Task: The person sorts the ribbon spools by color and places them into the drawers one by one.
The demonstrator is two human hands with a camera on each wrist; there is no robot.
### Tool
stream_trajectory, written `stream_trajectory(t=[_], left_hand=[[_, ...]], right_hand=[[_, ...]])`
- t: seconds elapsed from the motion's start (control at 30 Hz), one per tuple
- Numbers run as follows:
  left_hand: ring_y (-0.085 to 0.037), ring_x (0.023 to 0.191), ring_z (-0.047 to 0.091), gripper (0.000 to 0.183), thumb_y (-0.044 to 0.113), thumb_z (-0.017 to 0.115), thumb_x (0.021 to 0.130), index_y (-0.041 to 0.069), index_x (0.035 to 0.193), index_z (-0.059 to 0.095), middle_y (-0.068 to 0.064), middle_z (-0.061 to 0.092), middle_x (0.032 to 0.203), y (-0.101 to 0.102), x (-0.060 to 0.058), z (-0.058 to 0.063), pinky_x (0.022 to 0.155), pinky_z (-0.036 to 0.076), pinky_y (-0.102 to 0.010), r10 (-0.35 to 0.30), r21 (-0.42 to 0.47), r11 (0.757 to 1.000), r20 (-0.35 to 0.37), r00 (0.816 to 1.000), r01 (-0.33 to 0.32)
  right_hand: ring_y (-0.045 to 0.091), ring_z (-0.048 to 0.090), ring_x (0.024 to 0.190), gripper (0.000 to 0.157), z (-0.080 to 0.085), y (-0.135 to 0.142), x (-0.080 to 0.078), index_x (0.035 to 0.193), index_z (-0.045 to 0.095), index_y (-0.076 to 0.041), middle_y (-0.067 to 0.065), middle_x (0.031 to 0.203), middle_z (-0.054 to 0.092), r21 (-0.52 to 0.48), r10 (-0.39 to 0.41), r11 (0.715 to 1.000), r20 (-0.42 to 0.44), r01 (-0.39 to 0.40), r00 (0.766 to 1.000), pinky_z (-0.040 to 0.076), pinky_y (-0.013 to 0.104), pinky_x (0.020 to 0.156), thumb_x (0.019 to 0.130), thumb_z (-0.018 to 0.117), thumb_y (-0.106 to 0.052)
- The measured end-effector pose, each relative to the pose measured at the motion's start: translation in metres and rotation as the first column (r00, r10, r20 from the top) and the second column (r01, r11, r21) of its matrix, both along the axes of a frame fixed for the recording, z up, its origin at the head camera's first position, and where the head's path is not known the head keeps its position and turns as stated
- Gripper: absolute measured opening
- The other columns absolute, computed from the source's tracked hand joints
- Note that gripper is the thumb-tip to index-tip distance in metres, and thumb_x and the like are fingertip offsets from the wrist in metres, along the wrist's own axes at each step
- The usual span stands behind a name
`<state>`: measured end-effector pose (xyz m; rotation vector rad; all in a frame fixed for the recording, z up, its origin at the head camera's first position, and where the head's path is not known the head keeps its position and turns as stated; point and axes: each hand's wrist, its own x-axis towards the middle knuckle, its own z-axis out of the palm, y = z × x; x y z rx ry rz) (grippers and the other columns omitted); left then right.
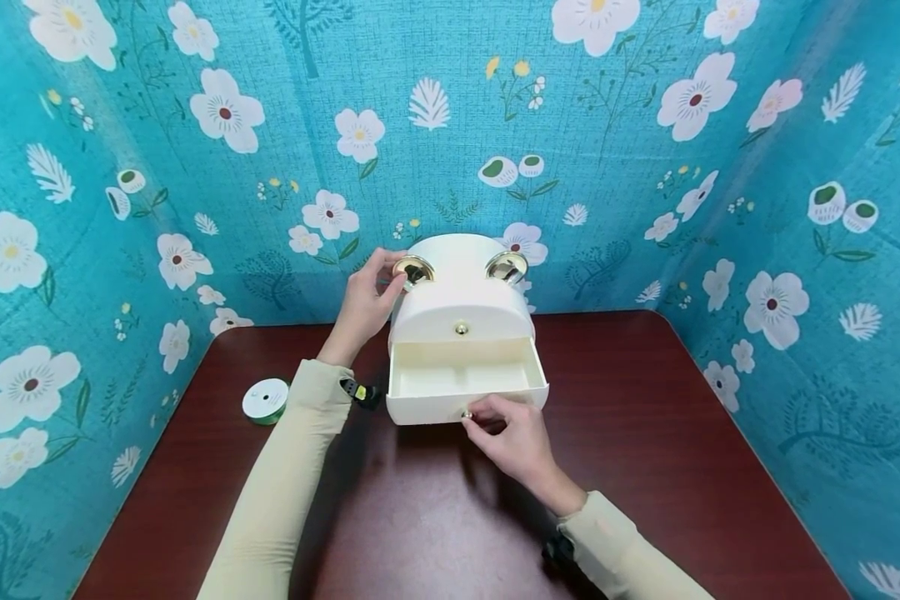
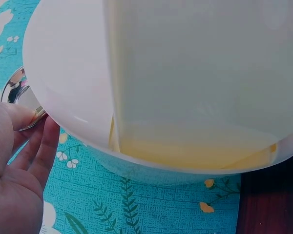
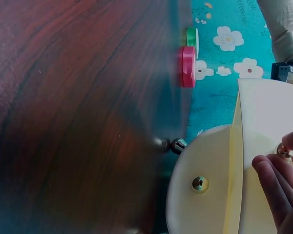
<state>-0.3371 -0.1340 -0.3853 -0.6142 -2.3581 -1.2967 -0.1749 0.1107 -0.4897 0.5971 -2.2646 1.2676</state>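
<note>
"What is the room like?"

"Blue flowered cloth rises at the far side and along the left and right. In front of it lies a dark red-brown table with a woodgrain look and rounded far corners; a soft sheen shows on its near middle."

"And on the table?"

"A white cabinet with a rounded top stands at the far middle, close to the cloth. Its drawer is pulled out toward the near side, pale inside."

"Where are the hands?"

"The left hand is at the cabinet's left side, thumb and fingers pinching the rim of the left gold disc. The right hand is at the near side of the drawer, just right of its middle, thumb and fingertips pinching the drawer knob."

"Anything smaller?"

"A white-topped green spool lies left of the cabinet, near the left forearm. The right wrist view also shows a pink spool near it. A matching right gold disc sits on the cabinet's right, and a small upper knob is centred above the drawer."
</note>
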Motion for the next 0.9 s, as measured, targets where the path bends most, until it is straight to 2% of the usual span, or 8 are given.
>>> stream_trajectory(t=[0.23, 0.47, 0.67, 0.9], left_hand=[[-0.027, 0.102, 0.070, 0.031, 0.011, 0.063, 0.103, 0.012, 0.134, 0.060, -0.013, 0.069, 0.122, -0.001, 0.000, 0.001, 0.085, 0.060, -0.047, 0.003, 0.012, 1.000, -0.004, 1.000, -0.003], [-0.027, 0.101, 0.071, 0.030, 0.008, 0.064, 0.103, 0.011, 0.132, 0.060, -0.012, 0.069, 0.130, 0.000, 0.000, 0.001, 0.084, 0.061, -0.046, -0.002, 0.002, 1.000, -0.017, 1.000, 0.002], [-0.027, 0.099, 0.070, 0.031, 0.007, 0.064, 0.102, 0.012, 0.132, 0.060, -0.013, 0.069, 0.120, 0.000, -0.002, -0.001, 0.083, 0.061, -0.046, -0.003, 0.008, 1.000, -0.020, 1.000, 0.003], [-0.027, 0.099, 0.070, 0.032, 0.007, 0.064, 0.102, 0.012, 0.133, 0.060, -0.013, 0.069, 0.118, -0.001, -0.001, -0.001, 0.083, 0.061, -0.047, -0.006, 0.007, 1.000, -0.020, 1.000, 0.007]], right_hand=[[0.006, 0.074, 0.070, 0.014, 0.000, 0.000, 0.005, 0.089, 0.078, -0.013, -0.003, 0.081, 0.079, 0.004, 0.002, 1.000, -0.026, -0.002, 1.000, 0.058, 0.017, 0.064, 0.079, 0.086, -0.007], [0.003, 0.073, 0.069, 0.015, -0.002, -0.001, 0.012, 0.088, 0.078, -0.013, -0.004, 0.079, 0.079, -0.010, 0.012, 1.000, -0.042, -0.012, 0.999, 0.059, 0.018, 0.062, 0.078, 0.085, -0.005], [0.002, 0.072, 0.067, 0.017, -0.005, -0.003, 0.015, 0.087, 0.077, -0.012, -0.004, 0.078, 0.079, -0.032, 0.023, 0.999, -0.078, -0.026, 0.997, 0.058, 0.017, 0.061, 0.077, 0.085, -0.001], [0.002, 0.072, 0.067, 0.017, -0.007, -0.001, 0.018, 0.087, 0.077, -0.012, -0.004, 0.078, 0.078, -0.030, 0.012, 0.999, -0.078, -0.015, 0.997, 0.057, 0.016, 0.061, 0.076, 0.085, -0.001]])
